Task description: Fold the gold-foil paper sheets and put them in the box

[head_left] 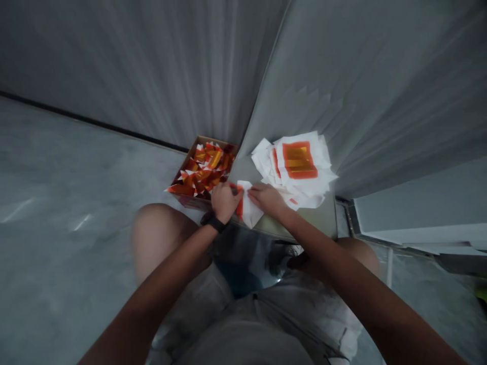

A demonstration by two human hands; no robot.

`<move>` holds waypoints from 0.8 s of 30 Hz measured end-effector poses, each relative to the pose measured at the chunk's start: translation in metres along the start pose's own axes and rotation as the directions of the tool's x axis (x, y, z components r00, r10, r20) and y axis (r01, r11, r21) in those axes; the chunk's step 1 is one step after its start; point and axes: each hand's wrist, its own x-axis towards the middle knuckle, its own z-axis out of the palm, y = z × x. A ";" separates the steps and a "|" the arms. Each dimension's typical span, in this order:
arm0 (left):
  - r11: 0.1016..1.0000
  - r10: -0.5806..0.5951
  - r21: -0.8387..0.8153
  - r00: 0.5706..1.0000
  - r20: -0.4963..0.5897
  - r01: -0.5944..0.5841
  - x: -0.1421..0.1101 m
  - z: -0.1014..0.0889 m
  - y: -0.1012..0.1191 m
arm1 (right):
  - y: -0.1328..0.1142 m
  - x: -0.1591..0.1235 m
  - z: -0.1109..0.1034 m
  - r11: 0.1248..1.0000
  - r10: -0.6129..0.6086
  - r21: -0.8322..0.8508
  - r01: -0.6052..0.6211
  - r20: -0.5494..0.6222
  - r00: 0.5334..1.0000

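**White paper sheet (250, 212) held between two hands above a low surface (318, 215)**

Left hand (224, 203) closed on the sheet's red-edged side, fingers curled in a firm grasp, a black watch (215, 223) on the wrist. Right hand (266, 198) just beside it, fingers lying across the sheet's upper side, relaxed rather than clenched; whether pinching or only resting, impossible to tell. Sheet tilted, partly folded, with a strip of red along one edge, its lower corner hanging past the surface's near edge.

Directly left of the hands, a cardboard box (185, 165) crammed with small folded pieces (201, 170) of red, gold and white paper. Directly right, an untidy stack (292, 172) of white sheets, the top one printed with a gold square in a red border.

Below the hands, bare knees (160, 238) and grey shorts (247, 332). Grey floor (57, 263) to the left, grey walls (380, 76) meeting in a corner behind the surface.
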 end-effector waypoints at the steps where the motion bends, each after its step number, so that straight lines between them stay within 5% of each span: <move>1: 1.000 -0.012 0.005 1.000 -0.007 0.012 0.002 0.001 0.001 | 0.002 -0.001 0.000 1.000 -0.003 0.026 0.003 -0.010 1.000; 5: 1.000 -0.024 -0.014 1.000 0.012 0.024 0.010 0.003 0.003 | 0.005 -0.004 0.003 0.994 -0.001 0.105 0.007 -0.063 0.998; 19: 0.932 0.203 -0.300 0.979 -0.029 -0.202 0.010 0.008 -0.009 | 0.011 -0.006 0.010 0.964 0.069 0.264 -0.038 -0.109 0.992; 24: 0.912 0.379 -0.179 0.925 0.019 -0.370 0.007 0.004 -0.015 | 0.015 -0.008 0.009 0.911 0.116 0.410 -0.056 -0.124 0.986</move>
